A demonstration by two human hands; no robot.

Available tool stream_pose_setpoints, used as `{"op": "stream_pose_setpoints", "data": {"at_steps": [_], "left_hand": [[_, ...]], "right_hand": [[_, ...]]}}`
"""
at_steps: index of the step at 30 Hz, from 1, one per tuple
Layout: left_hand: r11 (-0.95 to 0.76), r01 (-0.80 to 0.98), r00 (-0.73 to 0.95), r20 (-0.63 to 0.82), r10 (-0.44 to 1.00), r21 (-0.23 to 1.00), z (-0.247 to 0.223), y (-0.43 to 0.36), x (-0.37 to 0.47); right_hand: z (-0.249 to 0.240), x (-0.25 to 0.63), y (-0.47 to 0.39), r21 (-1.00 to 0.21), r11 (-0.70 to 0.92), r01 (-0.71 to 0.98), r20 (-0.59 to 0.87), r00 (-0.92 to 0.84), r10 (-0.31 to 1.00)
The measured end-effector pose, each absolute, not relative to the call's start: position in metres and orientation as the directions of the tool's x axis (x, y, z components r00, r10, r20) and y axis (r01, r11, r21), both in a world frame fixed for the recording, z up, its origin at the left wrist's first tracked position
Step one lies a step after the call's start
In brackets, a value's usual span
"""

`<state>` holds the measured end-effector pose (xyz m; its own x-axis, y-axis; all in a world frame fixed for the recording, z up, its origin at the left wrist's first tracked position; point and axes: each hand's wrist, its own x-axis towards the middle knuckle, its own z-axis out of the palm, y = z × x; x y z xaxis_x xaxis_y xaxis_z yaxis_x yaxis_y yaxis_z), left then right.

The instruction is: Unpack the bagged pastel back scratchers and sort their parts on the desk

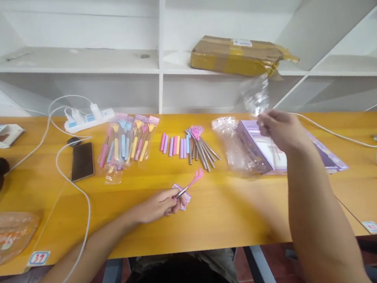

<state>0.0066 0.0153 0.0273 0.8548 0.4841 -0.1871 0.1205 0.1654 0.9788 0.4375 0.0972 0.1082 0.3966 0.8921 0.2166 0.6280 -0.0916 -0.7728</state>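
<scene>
My left hand [163, 205] is closed around a back scratcher [196, 176] with a pink hand-shaped head and a metal shaft. A small purple card [186, 198] sits under the same fingers. Raised on the right, my right hand [280, 128] pinches a clear plastic bag [256, 95]. Beyond my left hand lie several loose back scratchers [204, 146] with metal rods, their pink and blue heads bunched together. A row of pastel handle sleeves [175, 146] is beside them. Farther left, several bagged back scratchers [126, 140] overlap in a pile.
Clear bags [232, 148] and an open purple box [265, 163] lie below my right hand. A phone [82, 161], power strip [89, 120] and white cable [87, 209] occupy the left. A taped parcel [233, 57] rests on the shelf.
</scene>
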Motion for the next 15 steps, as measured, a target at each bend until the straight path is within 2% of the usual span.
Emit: {"op": "stream_pose_setpoints", "data": {"at_steps": [2, 4, 6, 8, 10, 12, 14, 15], "left_hand": [[0.209, 0.140, 0.834, -0.229, 0.502, 0.968, 0.026, 0.015, 0.006], [0.228, 0.169, 0.804, -0.268, 0.532, 0.959, 0.023, 0.016, 0.005], [0.267, 0.148, 0.780, -0.279, 0.560, 0.952, 0.019, 0.017, 0.005], [0.306, 0.088, 0.771, -0.259, 0.582, 0.948, 0.015, 0.018, 0.006], [0.286, 0.027, 0.759, -0.206, 0.618, 0.958, 0.012, 0.018, 0.006], [0.189, 0.011, 0.728, -0.137, 0.672, 0.982, 0.010, 0.019, 0.007], [0.034, 0.074, 0.679, -0.075, 0.731, 0.997, 0.011, 0.018, 0.007], [-0.054, 0.147, 0.655, -0.056, 0.753, 0.988, 0.012, 0.016, 0.007]], "right_hand": [[0.096, 0.457, 0.118, -0.630, -0.262, 0.731, 0.110, 0.418, 0.902], [0.077, 0.459, 0.131, -0.570, -0.316, 0.758, 0.094, 0.443, 0.892], [0.060, 0.451, 0.136, -0.447, -0.371, 0.814, 0.102, 0.459, 0.883], [0.052, 0.442, 0.135, -0.277, -0.412, 0.868, 0.172, 0.466, 0.868], [0.054, 0.431, 0.128, -0.184, -0.414, 0.891, 0.319, 0.453, 0.833], [0.061, 0.412, 0.111, -0.250, -0.312, 0.916, 0.410, 0.392, 0.824], [0.064, 0.379, 0.082, -0.419, -0.058, 0.906, 0.337, 0.215, 0.917], [0.063, 0.356, 0.063, -0.538, 0.100, 0.837, 0.237, 0.037, 0.971]]}}
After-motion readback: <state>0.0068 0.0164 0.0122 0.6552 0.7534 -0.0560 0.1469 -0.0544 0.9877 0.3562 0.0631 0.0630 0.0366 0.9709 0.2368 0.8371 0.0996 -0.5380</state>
